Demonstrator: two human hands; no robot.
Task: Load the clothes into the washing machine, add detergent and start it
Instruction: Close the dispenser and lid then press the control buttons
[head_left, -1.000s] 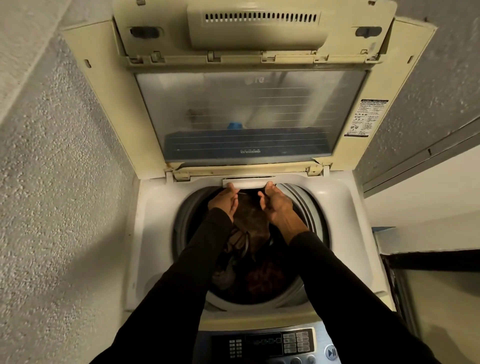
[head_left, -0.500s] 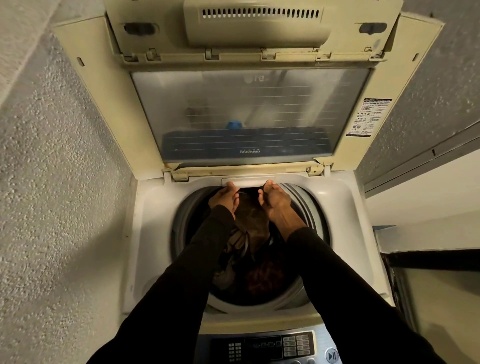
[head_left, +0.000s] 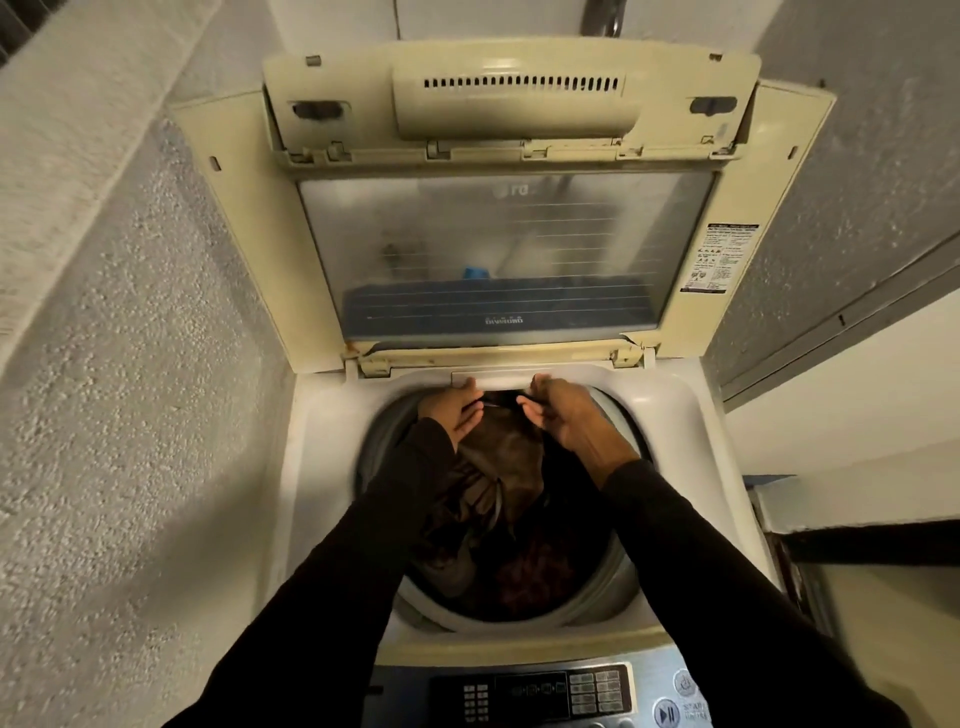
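The top-loading washing machine stands with its lid raised against the back. Brown and dark clothes lie piled in the drum, with a reddish item nearer the front. At the back rim is the white front of the detergent drawer. My left hand holds its left end, fingertips on the panel and thumb below. My right hand grips the right end with curled fingers. A dark gap shows under the panel between my hands.
The control panel with buttons and a start/pause button runs along the machine's front edge. A rough plastered wall closes in on the left. On the right are a grey wall and a white ledge.
Both hands have stayed at the drawer front with only small finger shifts. My head has tipped up a little, so more of the lid's top shows.
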